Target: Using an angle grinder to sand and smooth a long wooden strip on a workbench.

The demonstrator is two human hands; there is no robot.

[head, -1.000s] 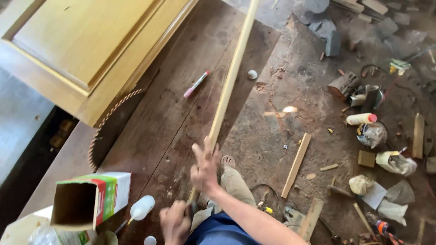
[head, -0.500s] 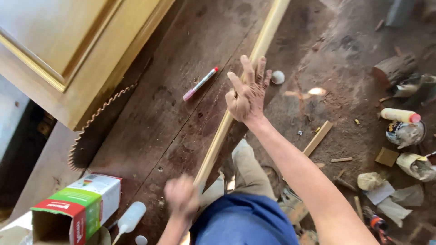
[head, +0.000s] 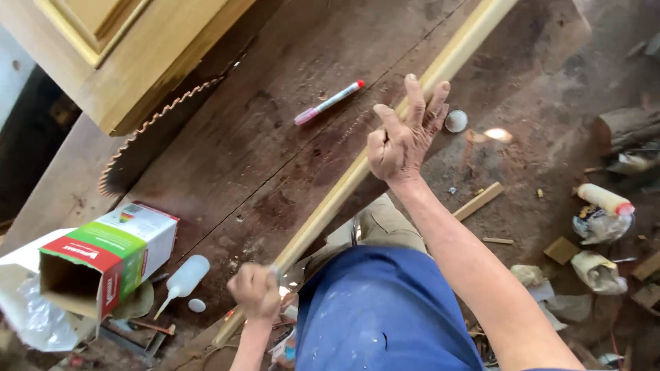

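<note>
A long pale wooden strip (head: 357, 172) lies slantwise over the dark workbench (head: 227, 165), running from near my body to the top right. My left hand (head: 256, 292) is closed in a fist around its near end. My right hand (head: 405, 134) rests on top of the strip farther up, two fingers stretched out and apart, the others bent. A pink and red marker (head: 330, 102) lies on the bench just left of my right hand. My blue shorts (head: 378, 316) fill the bottom middle.
A toothed saw blade (head: 148, 137) pokes out from under a yellow panelled wooden door (head: 117, 48) at top left. An open green and red carton (head: 103, 257), a white squeeze bottle (head: 180, 280) and a plastic bag sit lower left. Wood offcuts (head: 479, 200) and a tube (head: 605, 199) litter the floor right.
My right hand has slid up the strip, away from my body, from just above my left hand to well beyond it. My left hand stays at the near end.
</note>
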